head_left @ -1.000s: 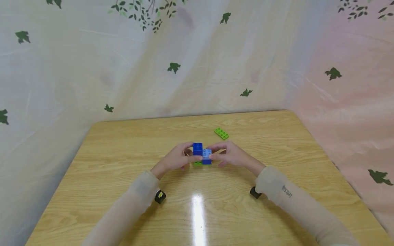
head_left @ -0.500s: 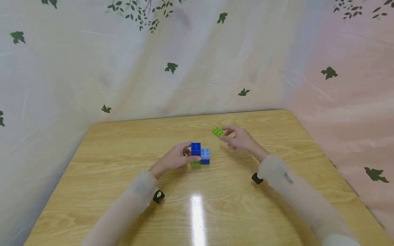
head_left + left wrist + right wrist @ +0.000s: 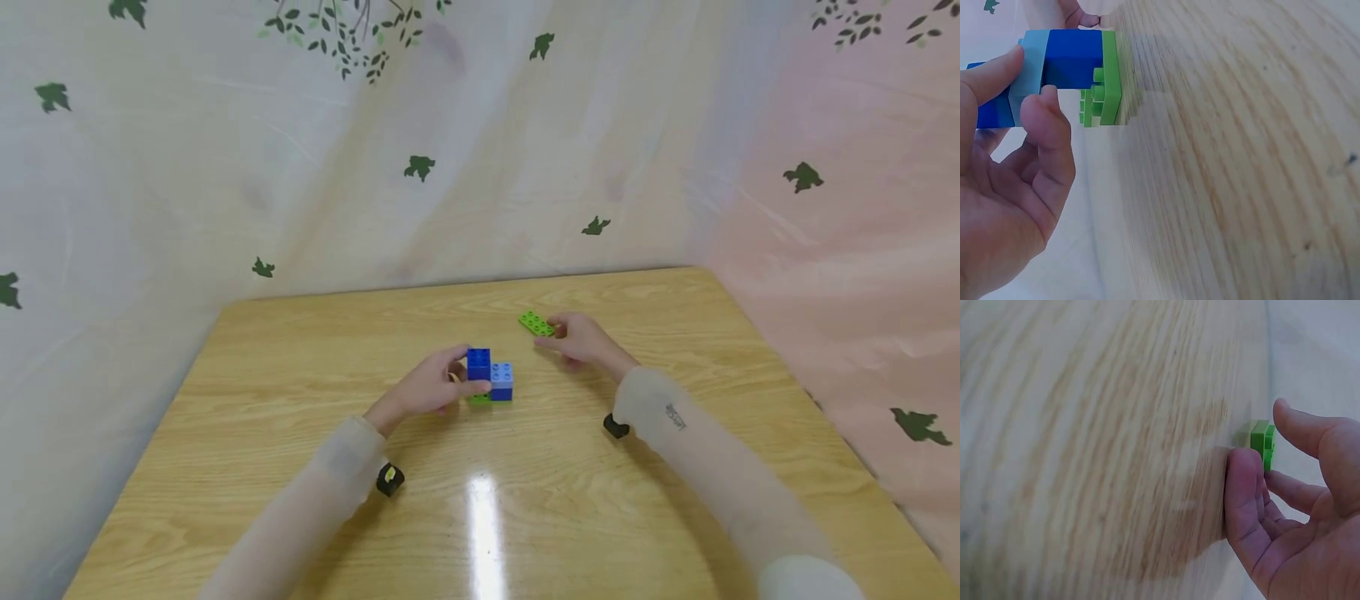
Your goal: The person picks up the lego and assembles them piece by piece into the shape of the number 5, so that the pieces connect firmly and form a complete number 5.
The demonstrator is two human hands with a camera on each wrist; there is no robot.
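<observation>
While your left hand (image 3: 431,383) pinches the block stack (image 3: 478,365), your right hand (image 3: 587,340), thumb and fingers apart, is beside the green plate (image 3: 536,323) lying on the surface (image 3: 337,337). Likely light, stiff plastic, hard to break, slightly slick; take its thin side edges.

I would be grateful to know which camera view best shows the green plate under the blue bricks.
The left wrist view: there the green plate appears edge-on beneath the blue bricks, some studs exposed. The head view shows only a small patch of it near the left hand. The right wrist view does not show it.
</observation>
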